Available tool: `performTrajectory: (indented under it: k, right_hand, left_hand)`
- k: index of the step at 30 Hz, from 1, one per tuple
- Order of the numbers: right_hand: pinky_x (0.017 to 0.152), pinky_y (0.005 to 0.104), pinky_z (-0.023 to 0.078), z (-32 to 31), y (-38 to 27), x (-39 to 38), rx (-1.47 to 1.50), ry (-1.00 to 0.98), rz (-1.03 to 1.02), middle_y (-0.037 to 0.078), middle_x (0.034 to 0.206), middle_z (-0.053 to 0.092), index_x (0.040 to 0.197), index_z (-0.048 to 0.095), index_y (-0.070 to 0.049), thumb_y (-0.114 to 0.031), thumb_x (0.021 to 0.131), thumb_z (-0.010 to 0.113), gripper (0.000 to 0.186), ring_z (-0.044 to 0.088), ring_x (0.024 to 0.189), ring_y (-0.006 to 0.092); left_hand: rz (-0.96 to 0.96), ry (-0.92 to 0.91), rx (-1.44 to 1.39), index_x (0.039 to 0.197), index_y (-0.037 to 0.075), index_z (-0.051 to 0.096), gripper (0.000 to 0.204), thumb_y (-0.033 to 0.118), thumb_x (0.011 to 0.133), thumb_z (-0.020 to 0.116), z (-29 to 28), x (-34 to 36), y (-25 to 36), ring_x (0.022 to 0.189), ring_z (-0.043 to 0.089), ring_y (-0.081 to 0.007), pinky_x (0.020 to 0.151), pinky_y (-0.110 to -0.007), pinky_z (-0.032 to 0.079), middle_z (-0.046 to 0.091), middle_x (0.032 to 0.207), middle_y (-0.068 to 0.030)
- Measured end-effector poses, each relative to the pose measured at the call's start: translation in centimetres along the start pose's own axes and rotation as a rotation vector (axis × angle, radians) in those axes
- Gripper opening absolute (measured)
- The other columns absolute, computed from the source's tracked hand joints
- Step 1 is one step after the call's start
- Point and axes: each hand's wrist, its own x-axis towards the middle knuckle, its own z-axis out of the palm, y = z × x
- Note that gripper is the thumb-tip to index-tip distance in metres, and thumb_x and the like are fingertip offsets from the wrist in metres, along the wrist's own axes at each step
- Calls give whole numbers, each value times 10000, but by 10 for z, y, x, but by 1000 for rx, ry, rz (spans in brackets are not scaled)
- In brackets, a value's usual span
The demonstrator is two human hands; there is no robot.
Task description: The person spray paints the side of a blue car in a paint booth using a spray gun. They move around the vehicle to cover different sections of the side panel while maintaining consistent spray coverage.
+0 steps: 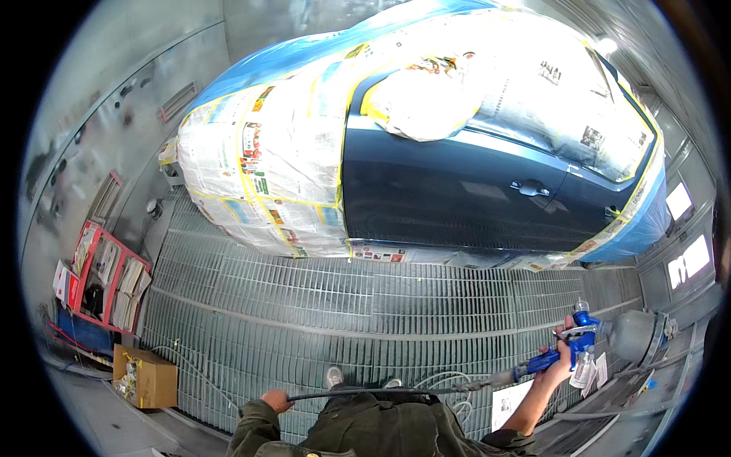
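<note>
My right hand point(562, 362) is wrapped round the handle of a blue spray gun point(585, 337), out to the right with its nozzle end toward the car. A grey rounded cup point(630, 335) sits against the gun's far right side and appears joined to it. From the handle's lower end a dark air hose point(365, 392) runs left across my body. Closed on that hose is my left hand point(276, 401). Ahead stands a car with a dark blue door point(449, 190), its other parts masked with printed paper point(289, 160), yellow tape and blue film point(285, 57).
Metal grating point(304, 305) forms the floor. At the left are a red rack of papers point(106, 278) and a cardboard box point(148, 378). A pale hose point(202, 373) lies on the grating. Along the right stand grey surfaces with sheets point(510, 402) and a clear container point(582, 371).
</note>
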Motion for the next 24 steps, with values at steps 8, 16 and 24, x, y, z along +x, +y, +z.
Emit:
performTrajectory:
  k: [8,16,24]
  right_hand:
    - [450,224,510,-38,10,2,-50,-121,111,142,1220,601,1261,506,8,11,732,462,531,603,893,125]
    - [502,242,508,-39,67,-47,-180,-429,193,99,1021,630,1105,550,-12,-10,846,583,262,575,777,110]
    - [609,284,508,-45,122,-98,-186,-886,479,26,831,590,1003,611,18,-46,850,660,172,569,691,113]
  left_hand:
    - [-150,-3,-304,789,21,705,635,625,846,518,22,44,48,723,612,-431,630,-525,457,647,748,-233]
    - [138,-33,-139,810,22,688,521,524,851,557,-18,59,101,769,608,-422,663,-531,465,640,769,-220]
    - [301,40,32,862,38,662,335,367,816,625,5,72,78,767,598,-422,651,-549,463,629,781,-211]
